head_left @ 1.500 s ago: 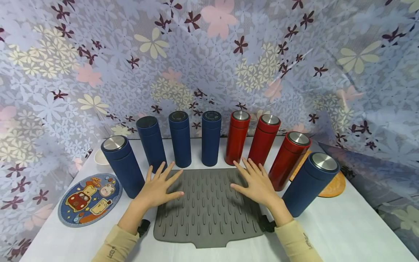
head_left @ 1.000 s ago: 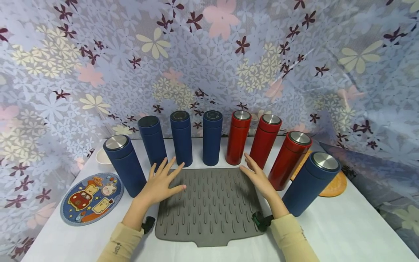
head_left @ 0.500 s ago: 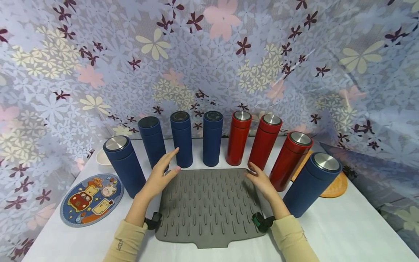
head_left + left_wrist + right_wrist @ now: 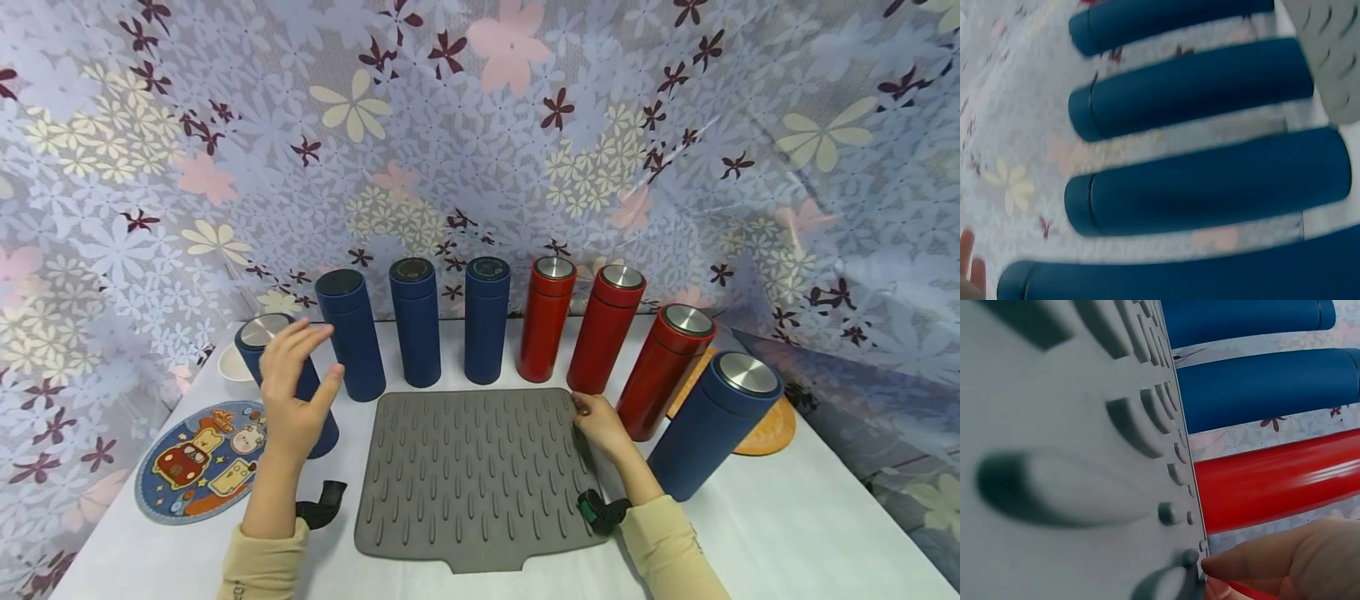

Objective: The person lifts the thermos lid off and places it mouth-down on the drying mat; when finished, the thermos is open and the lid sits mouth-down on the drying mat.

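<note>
A grey rubbery mat with raised ridges (image 4: 480, 475) lies mid-table. My right hand (image 4: 606, 427) pinches its far right corner; in the right wrist view the fingertips (image 4: 1219, 565) meet at the mat's edge. My left hand (image 4: 291, 396) is raised before the leftmost blue thermos (image 4: 261, 330), partly covering it. Its fingers are bent loosely apart from the thumb, with nothing between them. Whether it touches that thermos I cannot tell. In the left wrist view several blue thermoses (image 4: 1210, 181) appear sideways, with only a bit of this hand at the edge.
Behind the mat stand three blue thermoses (image 4: 486, 325) and three red ones (image 4: 543, 321). Another blue thermos (image 4: 712, 425) is at right, before a round wooden plate (image 4: 772, 425). A cartoon-printed round mat (image 4: 198, 462) and a white bowl (image 4: 234, 364) are at left.
My left hand has swung left and up from the mat's far left corner to before the leftmost thermos. My right hand has come down and now pinches the mat's far right corner.
</note>
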A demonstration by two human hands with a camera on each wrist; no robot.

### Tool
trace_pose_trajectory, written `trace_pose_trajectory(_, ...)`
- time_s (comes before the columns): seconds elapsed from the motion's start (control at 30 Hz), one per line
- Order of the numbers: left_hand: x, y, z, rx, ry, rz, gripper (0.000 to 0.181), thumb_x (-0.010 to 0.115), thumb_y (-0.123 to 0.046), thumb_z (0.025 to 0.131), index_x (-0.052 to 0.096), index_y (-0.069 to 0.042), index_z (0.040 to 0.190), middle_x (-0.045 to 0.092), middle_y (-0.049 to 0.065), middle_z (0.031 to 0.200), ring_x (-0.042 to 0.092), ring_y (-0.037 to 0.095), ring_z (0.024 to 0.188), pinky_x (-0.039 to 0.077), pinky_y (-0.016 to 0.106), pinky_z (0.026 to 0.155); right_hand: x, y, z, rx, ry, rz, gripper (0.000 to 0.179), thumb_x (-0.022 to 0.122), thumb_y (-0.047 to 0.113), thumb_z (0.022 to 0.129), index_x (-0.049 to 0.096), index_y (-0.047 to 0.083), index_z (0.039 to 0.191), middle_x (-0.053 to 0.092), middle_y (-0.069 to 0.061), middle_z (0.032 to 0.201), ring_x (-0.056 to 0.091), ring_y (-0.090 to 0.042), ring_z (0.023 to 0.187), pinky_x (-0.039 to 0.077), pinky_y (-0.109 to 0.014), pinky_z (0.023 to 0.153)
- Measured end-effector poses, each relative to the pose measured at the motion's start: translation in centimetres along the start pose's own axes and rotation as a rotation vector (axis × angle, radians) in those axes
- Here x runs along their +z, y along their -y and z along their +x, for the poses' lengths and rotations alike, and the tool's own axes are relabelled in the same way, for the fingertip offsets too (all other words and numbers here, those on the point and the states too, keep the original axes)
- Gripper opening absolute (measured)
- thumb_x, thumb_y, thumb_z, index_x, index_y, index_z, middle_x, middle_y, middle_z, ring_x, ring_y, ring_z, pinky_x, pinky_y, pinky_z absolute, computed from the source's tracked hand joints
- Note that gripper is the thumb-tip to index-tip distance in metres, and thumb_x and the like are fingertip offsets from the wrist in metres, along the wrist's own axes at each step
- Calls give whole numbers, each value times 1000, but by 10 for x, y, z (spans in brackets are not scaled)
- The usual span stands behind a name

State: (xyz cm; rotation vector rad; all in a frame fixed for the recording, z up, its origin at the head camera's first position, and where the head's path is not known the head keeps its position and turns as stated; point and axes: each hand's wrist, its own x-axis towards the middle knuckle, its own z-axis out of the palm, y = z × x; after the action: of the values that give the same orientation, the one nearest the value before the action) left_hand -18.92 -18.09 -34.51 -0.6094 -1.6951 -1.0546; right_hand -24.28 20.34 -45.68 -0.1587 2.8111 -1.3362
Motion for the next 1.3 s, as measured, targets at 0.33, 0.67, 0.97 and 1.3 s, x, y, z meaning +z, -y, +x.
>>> trace_pose_trajectory(0.33, -40, 23, -2, -419, -12, 49, 71, 65, -13, 76, 35, -11, 141, 19, 10, 146, 14, 21, 133, 7, 46, 108, 0, -4, 0, 9, 40, 95, 54, 44, -16, 77, 39, -17, 131, 38, -35, 128, 43, -44, 113, 42, -50, 90)
trace_pose_trajectory(0.67, -53, 50, -13, -857, 128, -282, 100, 62, 12, 75, 7, -28, 147, 27, 0, 139, 34, 16, 120, 29, 38, 101, -1, -6, 6, -4, 71, 132, 55, 42, -16, 77, 38, -15, 132, 34, -34, 135, 40, -39, 114, 39, -48, 90)
trace_pose_trajectory(0.97, -56, 65, -23, -964, 250, -214, 92, 67, 2, 77, 12, -27, 146, 37, -7, 126, 39, 8, 109, 22, 58, 104, 0, -7, 8, 22, 62, 128, 54, 44, -14, 79, 41, -10, 133, 38, -31, 135, 42, -35, 109, 40, -44, 88)
trace_pose_trajectory(1.3, -55, 68, -28, -1008, 271, -188, 83, 67, -3, 79, 17, -18, 143, 39, -9, 119, 42, 3, 102, 27, 54, 101, -1, -5, 10, 26, 54, 108, 54, 44, -13, 79, 42, -7, 133, 41, -28, 133, 42, -32, 101, 38, -39, 81)
